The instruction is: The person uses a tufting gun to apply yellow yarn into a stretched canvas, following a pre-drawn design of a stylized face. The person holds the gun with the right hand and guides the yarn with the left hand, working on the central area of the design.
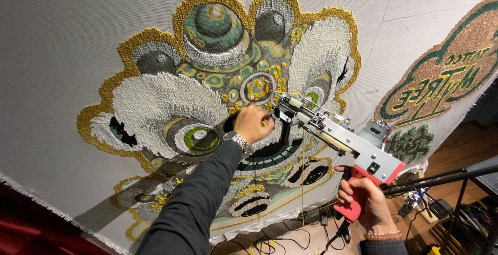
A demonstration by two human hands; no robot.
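Steadiness matters: right hand [363, 200] grips the red-handled metal tufting gun [332, 133] near the stretched grey cloth's [62, 42] centre, left hand [252, 122] seemingly pinching gold yarn [303, 172].

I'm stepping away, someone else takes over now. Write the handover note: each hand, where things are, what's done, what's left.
Left hand: closed at the front of the tufting gun, by its needle tip against the cloth.
Right hand: fingers wrapped round the gun's red grip, gun angled up toward the design's centre.
Yellow yarn hangs from the gun down to the floor.
Done: most of the lion-head design is tufted in gold, white, green and grey.
Left: small spots near the tip; exact gaps cannot be judged from here.
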